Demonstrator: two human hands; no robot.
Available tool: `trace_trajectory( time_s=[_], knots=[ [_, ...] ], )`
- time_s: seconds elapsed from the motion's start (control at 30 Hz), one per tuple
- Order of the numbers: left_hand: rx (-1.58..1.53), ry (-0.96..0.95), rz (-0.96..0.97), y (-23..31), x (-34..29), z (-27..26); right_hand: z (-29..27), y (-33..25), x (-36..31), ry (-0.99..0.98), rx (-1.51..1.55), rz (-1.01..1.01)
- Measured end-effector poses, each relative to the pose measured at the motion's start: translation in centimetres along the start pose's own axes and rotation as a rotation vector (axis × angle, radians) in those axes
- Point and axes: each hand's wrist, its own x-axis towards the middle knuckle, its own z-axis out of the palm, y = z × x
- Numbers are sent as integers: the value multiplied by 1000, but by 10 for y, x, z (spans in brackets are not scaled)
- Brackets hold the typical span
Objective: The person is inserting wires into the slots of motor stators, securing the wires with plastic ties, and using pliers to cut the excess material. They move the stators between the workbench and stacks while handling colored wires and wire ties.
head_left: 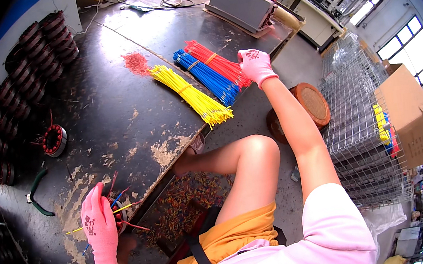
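My left hand point(100, 227), in a pink glove, is closed against the side of a wound motor stator point(121, 226) at the bench's near edge, partly hiding it. Red, blue and yellow wires stick out of the stator. My right hand point(256, 66), gloved too, reaches far out to the near end of a banded bundle of red wires point(217, 61). Its fingers are curled in a pinch at the red wire ends; the fingertips are mostly hidden. Beside the red bundle lie a blue wire bundle point(207, 77) and a yellow wire bundle point(188, 92).
Stacked stators point(29, 70) line the bench's left side, with a single stator point(54, 140) and green-handled cutters point(38, 194) nearby. Small red pieces point(136, 63) lie behind the yellow bundle. A grey machine point(239, 4) stands at the back; a wire cage point(361, 129) is at right.
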Motion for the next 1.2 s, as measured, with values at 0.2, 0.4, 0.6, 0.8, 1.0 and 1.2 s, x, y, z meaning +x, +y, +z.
trace_trajectory(
  time_s=[0.2, 0.4, 0.6, 0.8, 1.0, 1.2],
  knots=[
    [9, 15, 8, -1, -1, 1, -26, -8, 22, -273, -86, -4],
    [0, -1, -15, 1, 0, -1, -26, -11, 31, -221, -132, 8],
    [5, 1, -7, 1, 0, -1, -25, -1, 38, -268, -22, -30],
    [-8, -2, 0, 1, 1, -2, -9, 7, 21, -226, 106, 31],
    [-3, 6, 19, 3, 0, 2, 4, 56, -71, -94, 673, 193],
    [163, 226, 127, 18, 1, -6, -51, 35, -145, 211, 1389, 131]
  ],
)
